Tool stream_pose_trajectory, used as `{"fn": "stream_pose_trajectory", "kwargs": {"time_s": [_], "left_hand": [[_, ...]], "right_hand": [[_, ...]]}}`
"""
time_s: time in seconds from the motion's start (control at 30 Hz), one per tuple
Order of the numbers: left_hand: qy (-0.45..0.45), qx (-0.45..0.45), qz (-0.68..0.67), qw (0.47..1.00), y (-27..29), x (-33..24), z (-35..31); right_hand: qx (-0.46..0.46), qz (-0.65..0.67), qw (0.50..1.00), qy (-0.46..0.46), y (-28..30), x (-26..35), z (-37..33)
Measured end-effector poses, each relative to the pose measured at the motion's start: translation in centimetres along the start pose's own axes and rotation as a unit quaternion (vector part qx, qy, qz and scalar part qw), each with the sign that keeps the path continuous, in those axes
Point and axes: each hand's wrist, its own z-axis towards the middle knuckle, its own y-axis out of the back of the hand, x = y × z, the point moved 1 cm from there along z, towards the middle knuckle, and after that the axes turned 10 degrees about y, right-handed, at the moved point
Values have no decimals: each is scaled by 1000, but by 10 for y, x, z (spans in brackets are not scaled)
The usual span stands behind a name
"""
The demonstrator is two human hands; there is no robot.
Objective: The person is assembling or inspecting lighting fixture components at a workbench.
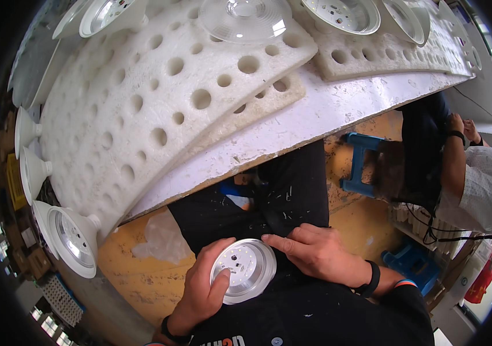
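My left hand (pixel 206 282) is closed around the left side of a round LED lamp (pixel 244 270), its thumb over the rim. The lamp has a silvery reflector ring and a white board dotted with small LEDs, facing up over my lap. From the right, my right hand (pixel 318 254) reaches the lamp's upper rim with its forefinger, the other fingers curled in. Its thumb is mostly hidden. A clear ribbed lens cover (pixel 246 17) lies face up on the foam board beyond my hands.
A thick white foam board (pixel 90 109) full of round holes covers much of the table (pixel 361 101). Similar lamps (pixel 73 239) stand along its left edge, others (pixel 344 14) at the back. On the right sit another person (pixel 476 173) and a blue stool (pixel 361 164).
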Motion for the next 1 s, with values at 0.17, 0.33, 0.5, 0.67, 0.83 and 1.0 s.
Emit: {"fn": "stream_pose_trajectory", "kwargs": {"time_s": [0.17, 0.33, 0.5, 0.67, 0.83, 1.0], "left_hand": [[93, 64, -70, 991, 7, 1, 17], [30, 110, 105, 988, 12, -21, 36], [32, 108, 83, 990, 5, -17, 37], [1, 95, 82, 992, 5, -12, 34], [-11, 93, 68, 993, 5, -7, 32], [-17, 100, 77, 992, 3, -16, 24]], "right_hand": [[6, -46, 999, -3, 1, 9, 0], [38, -81, 996, -15, 6, 13, 5], [49, -78, 995, -29, 5, 15, 4], [31, -58, 998, -11, 0, 11, 7], [9, -28, 997, 67, -8, 6, 16], [-9, -23, 996, 82, -1, 4, 12]]}}
